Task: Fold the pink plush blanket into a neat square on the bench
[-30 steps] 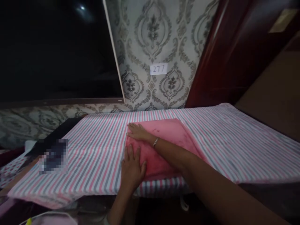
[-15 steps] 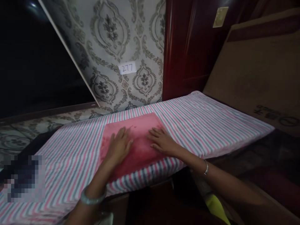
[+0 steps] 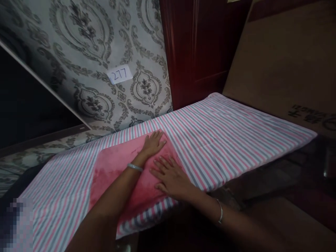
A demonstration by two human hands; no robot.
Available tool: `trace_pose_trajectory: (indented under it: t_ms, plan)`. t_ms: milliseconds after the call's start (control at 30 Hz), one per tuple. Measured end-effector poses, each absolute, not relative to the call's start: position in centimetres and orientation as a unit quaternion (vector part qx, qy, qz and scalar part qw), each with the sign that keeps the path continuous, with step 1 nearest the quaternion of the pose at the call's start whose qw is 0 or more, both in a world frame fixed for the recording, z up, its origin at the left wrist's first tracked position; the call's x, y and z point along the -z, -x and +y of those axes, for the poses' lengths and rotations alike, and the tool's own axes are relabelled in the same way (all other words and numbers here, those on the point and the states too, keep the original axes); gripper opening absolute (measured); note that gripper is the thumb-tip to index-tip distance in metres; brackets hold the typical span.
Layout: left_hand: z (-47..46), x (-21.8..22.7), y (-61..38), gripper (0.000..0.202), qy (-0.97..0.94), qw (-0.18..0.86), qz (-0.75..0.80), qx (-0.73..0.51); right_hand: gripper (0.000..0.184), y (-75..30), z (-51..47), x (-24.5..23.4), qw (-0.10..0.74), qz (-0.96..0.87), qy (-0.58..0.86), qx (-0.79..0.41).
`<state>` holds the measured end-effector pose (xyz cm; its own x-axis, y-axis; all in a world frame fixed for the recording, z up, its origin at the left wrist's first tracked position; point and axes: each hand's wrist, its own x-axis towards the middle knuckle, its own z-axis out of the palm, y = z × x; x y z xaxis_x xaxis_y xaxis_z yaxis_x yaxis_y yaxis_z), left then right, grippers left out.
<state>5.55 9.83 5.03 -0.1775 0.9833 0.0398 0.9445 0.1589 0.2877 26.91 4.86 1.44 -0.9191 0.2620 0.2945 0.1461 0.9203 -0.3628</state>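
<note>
A pink plush cloth (image 3: 112, 157), darker red in patches, lies flat on a padded board under a pink, white and grey striped cover (image 3: 204, 133). My left hand (image 3: 152, 144) rests on the cloth's far right part, fingers outstretched and palm down. Nearer to me, my right hand (image 3: 172, 177) lies flat on the cloth's right side with its fingers spread. Neither hand grips anything. My left forearm crosses over the cloth and hides part of its near left area.
A large cardboard box (image 3: 283, 63) stands at the right behind the striped surface. At the left is a dark screen (image 3: 34, 101). The patterned wall (image 3: 105, 42) carries a paper marked 277 (image 3: 120, 74), beside a dark red door (image 3: 194, 45).
My left hand has moved from the cloth's left part across to its far right. My right hand stays on the right side, somewhat nearer to me. The camera view has shifted and tilted.
</note>
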Motion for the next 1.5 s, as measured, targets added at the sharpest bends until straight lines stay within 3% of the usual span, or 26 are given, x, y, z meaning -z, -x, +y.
trace_pose_trajectory:
  t_ms: [400,633,800,933,1033,1167,1367,1500]
  plan:
    - [9.6,-3.7,-5.5,0.064,-0.645,0.035,0.761,-0.054,0.063,-26.3,4.5,0.6,0.209,-0.962,0.118,-0.133]
    - [8.2,-7.0,-5.2,0.066,-0.644,0.081,0.753,-0.108,0.056,-26.7,4.8,-0.2,0.203,-0.965,0.110,-0.120]
    - [-1.9,-9.9,-2.0,0.069,-0.609,0.012,0.780,-0.141,0.051,-28.1,7.7,-0.4,0.269,-0.931,0.104,-0.223]
    - [-13.6,-8.3,0.8,0.075,-0.498,-0.031,0.832,-0.244,0.059,-30.2,10.9,0.3,0.379,-0.819,0.236,-0.361]
    - [-19.5,-5.8,1.3,0.081,-0.309,0.028,0.869,-0.386,0.063,-30.8,12.1,1.0,0.346,-0.727,0.341,-0.486]
    - [-21.4,-3.8,0.0,0.072,-0.113,0.170,0.811,-0.548,0.056,-30.3,12.1,0.7,0.291,-0.642,0.392,-0.591]
    - [-19.8,-4.5,-1.0,0.055,-0.080,0.277,0.701,-0.653,0.038,-29.3,11.8,-2.0,0.195,-0.667,0.376,-0.613]
    - [-19.4,-4.6,-0.7,0.042,-0.072,0.301,0.683,-0.661,0.038,-28.5,11.9,-2.9,0.180,-0.666,0.410,-0.596]
